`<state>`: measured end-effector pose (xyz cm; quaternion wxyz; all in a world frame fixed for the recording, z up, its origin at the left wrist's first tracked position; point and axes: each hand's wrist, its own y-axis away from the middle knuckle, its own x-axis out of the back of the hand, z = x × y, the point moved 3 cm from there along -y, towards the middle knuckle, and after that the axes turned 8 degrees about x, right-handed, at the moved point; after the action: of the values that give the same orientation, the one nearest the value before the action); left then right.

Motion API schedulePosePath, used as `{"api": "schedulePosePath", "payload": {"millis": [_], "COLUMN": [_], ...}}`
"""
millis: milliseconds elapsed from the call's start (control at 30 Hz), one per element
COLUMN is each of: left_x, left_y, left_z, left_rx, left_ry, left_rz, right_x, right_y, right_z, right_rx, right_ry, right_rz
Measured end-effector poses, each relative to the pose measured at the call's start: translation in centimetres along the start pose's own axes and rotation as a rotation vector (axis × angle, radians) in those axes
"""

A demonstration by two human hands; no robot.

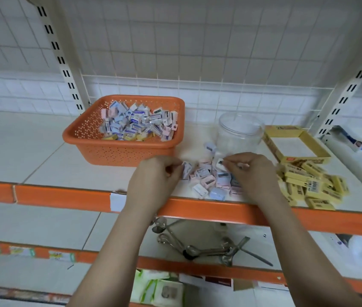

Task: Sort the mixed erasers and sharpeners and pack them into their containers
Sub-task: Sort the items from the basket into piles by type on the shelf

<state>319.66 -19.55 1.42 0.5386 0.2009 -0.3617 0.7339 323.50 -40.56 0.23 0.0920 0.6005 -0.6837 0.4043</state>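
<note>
With my right hand (247,171) pinching a white sharpener (220,165) and my left hand (156,175) pinching another sharpener (186,170) near the shelf's (31,149) front edge, I should drop both into the clear jar (240,134).

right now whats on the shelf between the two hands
In the head view, a small pile of pastel sharpeners lies between the left hand and the right hand.

White shelf (42,151): orange basket (122,151), clear jar (240,134), yellow box (295,142), loose sharpeners (211,180), erasers (313,187).

A shop, by the look of it: tiered display shelves (42,151) with orange front edges (64,196), slotted uprights (58,52) against a wire grid back panel (175,41) (a blank price label (118,201) clings to one edge).
</note>
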Motion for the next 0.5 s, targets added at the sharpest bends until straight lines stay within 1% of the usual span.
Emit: {"api": "schedulePosePath", "payload": {"millis": [133,333,500], "left_x": [-0.1,-1.5,-2.8], "left_y": [0.3,-0.6,-1.2], "left_z": [-0.5,0.0,0.8], "left_rx": [0.057,0.113,0.163], "left_ry": [-0.028,-0.051,-0.071], "left_rz": [0.012,0.018,0.039], "right_x": [-0.7,1.5,2.5], "right_y": [0.2,2.1,3.0], "right_z": [-0.4,0.3,0.3], "right_rx": [0.117,0.046,0.036], "right_ry": [0.108,-0.037,-0.065], "right_rz": [0.048,0.186,0.166]}}
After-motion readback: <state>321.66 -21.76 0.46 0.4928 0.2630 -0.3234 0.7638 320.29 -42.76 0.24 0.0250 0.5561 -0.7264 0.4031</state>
